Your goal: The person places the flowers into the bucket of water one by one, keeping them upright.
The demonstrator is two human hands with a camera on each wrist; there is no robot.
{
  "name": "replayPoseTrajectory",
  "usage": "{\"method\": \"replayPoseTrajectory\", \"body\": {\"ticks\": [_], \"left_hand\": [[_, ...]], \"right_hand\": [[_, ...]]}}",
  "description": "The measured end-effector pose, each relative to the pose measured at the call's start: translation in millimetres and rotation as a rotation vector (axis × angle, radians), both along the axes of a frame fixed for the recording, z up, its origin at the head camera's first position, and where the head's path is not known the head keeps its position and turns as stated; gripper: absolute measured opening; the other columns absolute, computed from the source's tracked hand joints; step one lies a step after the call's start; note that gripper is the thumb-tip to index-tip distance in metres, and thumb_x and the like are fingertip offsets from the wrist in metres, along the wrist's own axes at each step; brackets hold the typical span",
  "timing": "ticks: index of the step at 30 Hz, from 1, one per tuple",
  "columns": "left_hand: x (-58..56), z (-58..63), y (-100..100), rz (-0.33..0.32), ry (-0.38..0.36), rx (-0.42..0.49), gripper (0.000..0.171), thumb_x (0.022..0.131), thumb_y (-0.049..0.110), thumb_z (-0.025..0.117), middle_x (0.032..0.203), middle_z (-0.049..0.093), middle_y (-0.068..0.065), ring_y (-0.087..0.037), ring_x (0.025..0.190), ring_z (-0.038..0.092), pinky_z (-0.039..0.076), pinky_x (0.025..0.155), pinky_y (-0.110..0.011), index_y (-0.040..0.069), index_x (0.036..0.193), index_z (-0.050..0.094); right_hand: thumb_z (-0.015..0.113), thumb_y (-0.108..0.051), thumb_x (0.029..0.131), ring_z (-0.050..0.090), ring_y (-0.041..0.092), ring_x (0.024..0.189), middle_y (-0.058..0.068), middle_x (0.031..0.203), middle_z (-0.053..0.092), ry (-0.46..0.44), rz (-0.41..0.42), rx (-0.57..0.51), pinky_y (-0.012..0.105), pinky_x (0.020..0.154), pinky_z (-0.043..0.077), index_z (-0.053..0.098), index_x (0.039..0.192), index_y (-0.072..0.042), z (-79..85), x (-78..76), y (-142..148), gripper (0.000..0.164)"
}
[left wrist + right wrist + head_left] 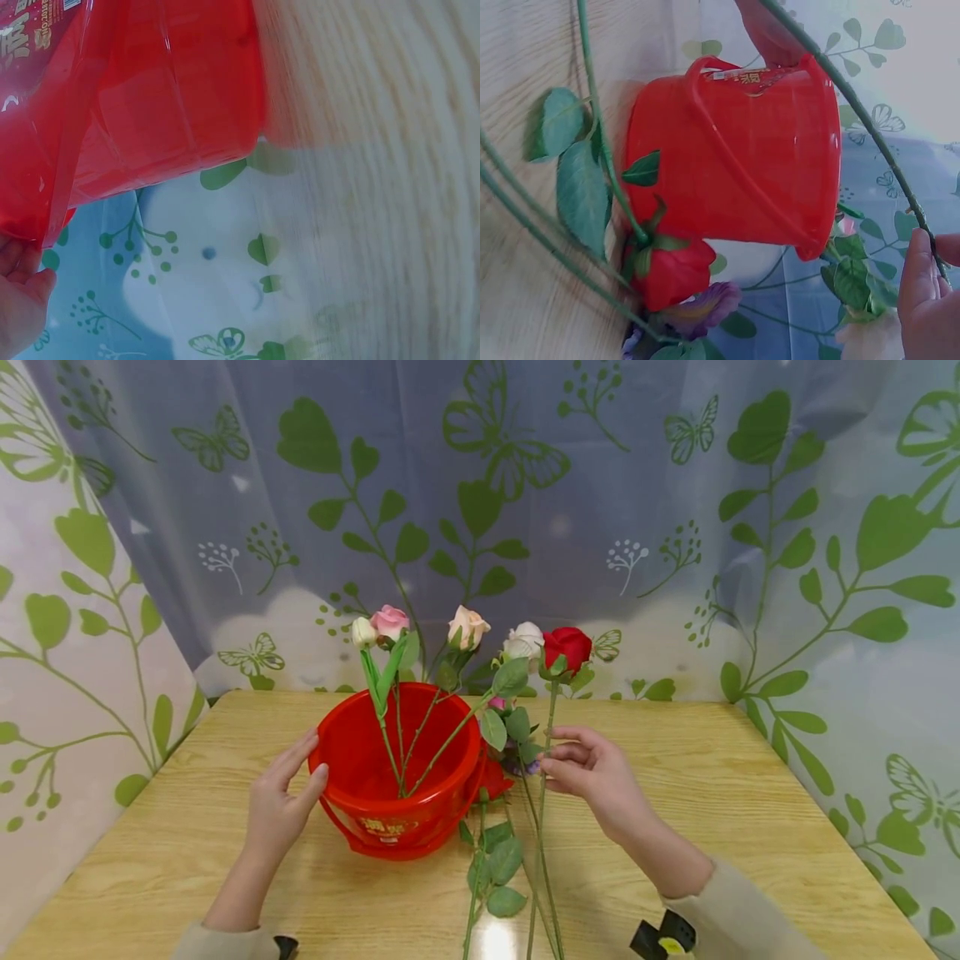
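On the table stands a red bucket (390, 831) with a white tulip (364, 633), a pink rose (390, 622), a peach rose (468, 628) and a white rose (523, 642) leaning in it. My left hand (279, 797) rests against the bucket's left rim, fingers fairly straight. To the bucket's right, my right hand (592, 768) pinches the stem of an upright red rose (567, 650) between thumb and fingers; in the right wrist view its green stem (870, 127) crosses in front of the bucket. The lower end of that stem reaches the bottom edge of the head view.
Beside the bucket lie another red rose (676, 271) and a purple flower (709, 306), partly hidden in the head view. Their stems and leaves (504, 860) stretch toward the near edge of the wooden table (712, 777). A patterned curtain (637, 485) hangs behind.
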State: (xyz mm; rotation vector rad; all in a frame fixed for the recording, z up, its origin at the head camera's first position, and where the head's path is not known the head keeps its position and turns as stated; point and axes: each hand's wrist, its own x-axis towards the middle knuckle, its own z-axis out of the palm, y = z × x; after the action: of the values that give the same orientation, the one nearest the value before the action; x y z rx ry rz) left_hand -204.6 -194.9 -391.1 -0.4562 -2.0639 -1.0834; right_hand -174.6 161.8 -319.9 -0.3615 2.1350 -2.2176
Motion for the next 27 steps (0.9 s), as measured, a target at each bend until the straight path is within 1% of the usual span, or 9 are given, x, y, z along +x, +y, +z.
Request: {"method": "replayPoseTrajectory", "body": {"ticks": [2,4,8,11,15,17,20,24,27], "left_hand": [[0.2,-0.2,0.2,0.001,-0.003,-0.002,0.037,0.077,0.000,0.061,0.117,0.056,-0.013,-0.024,0.107,0.051,0.032,0.087,-0.008,-0.001,0.114,0.058],[0.3,-0.5,0.3,0.002,-0.009,0.000,0.037,0.077,0.000,0.061,0.117,0.056,-0.013,-0.024,0.107,0.051,0.032,0.087,-0.008,-0.001,0.115,0.058],[0.0,-1.2,-0.4,-0.002,-0.015,0.010,0.037,0.078,0.000,0.061,0.117,0.056,-0.014,-0.013,0.109,0.049,0.032,0.087,-0.008,-0.002,0.114,0.058],[0.3,-1.6,-0.8,-0.001,-0.016,0.012,0.037,0.078,0.000,0.061,0.117,0.055,-0.014,-0.009,0.110,0.048,0.032,0.087,-0.008,-0.003,0.114,0.058],[1.2,-2.1,-0.5,-0.005,-0.007,0.014,0.037,0.077,0.000,0.062,0.116,0.056,-0.015,-0.013,0.109,0.049,0.032,0.087,-0.008,-0.002,0.114,0.059],[1.2,-1.9,-0.4,-0.009,0.002,0.015,0.037,0.077,0.000,0.062,0.116,0.056,-0.016,-0.015,0.109,0.050,0.032,0.087,-0.008,-0.002,0.114,0.059],[0.3,-1.5,-0.3,-0.013,0.009,0.016,0.037,0.077,0.000,0.062,0.116,0.056,-0.016,-0.012,0.109,0.050,0.033,0.087,-0.008,-0.002,0.114,0.059],[-1.5,-1.4,-0.3,-0.018,0.024,0.013,0.036,0.077,0.000,0.061,0.115,0.056,-0.016,-0.005,0.108,0.048,0.033,0.088,-0.009,-0.003,0.113,0.059],[-2.4,-1.5,-0.3,-0.022,0.035,0.013,0.036,0.076,0.001,0.062,0.115,0.056,-0.017,-0.004,0.108,0.048,0.032,0.089,-0.009,-0.003,0.112,0.059]], "right_hand": [[0.059,0.000,0.082,0.061,0.014,0.082,0.004,0.085,0.056,-0.019,-0.005,0.012,0.035,0.073,0.050,0.041,0.119,0.010,3.7,-0.6,-3.5,0.042],[0.056,0.004,0.083,0.061,0.013,0.082,0.004,0.086,0.056,-0.033,-0.006,0.017,0.035,0.073,0.050,0.039,0.120,0.010,7.6,-1.0,-6.9,0.041],[0.054,0.004,0.084,0.060,0.012,0.082,0.004,0.088,0.056,-0.032,0.003,0.000,0.034,0.074,0.050,0.039,0.123,0.008,13.9,-4.5,-13.5,0.042],[0.054,0.003,0.084,0.060,0.013,0.081,0.004,0.089,0.056,-0.017,0.016,-0.025,0.032,0.073,0.050,0.038,0.124,0.007,19.6,-7.9,-18.3,0.044],[0.052,0.003,0.085,0.060,0.012,0.080,0.003,0.089,0.055,0.016,0.022,-0.049,0.029,0.071,0.051,0.037,0.125,0.008,29.9,-11.0,-24.7,0.043],[0.052,0.004,0.084,0.061,0.012,0.079,0.003,0.087,0.056,0.036,0.016,-0.057,0.030,0.070,0.051,0.037,0.123,0.009,35.2,-13.1,-27.4,0.042],[0.051,0.006,0.084,0.060,0.012,0.078,0.002,0.086,0.057,0.069,0.005,-0.076,0.029,0.069,0.051,0.037,0.122,0.011,44.1,-15.8,-31.0,0.041],[0.051,0.007,0.084,0.060,0.012,0.079,0.001,0.085,0.057,0.107,-0.018,-0.097,0.028,0.068,0.051,0.037,0.122,0.011,56.8,-17.4,-34.7,0.041],[0.050,0.007,0.085,0.060,0.011,0.079,0.001,0.084,0.056,0.124,-0.034,-0.115,0.028,0.069,0.051,0.038,0.122,0.010,65.6,-17.7,-37.0,0.039]]}}
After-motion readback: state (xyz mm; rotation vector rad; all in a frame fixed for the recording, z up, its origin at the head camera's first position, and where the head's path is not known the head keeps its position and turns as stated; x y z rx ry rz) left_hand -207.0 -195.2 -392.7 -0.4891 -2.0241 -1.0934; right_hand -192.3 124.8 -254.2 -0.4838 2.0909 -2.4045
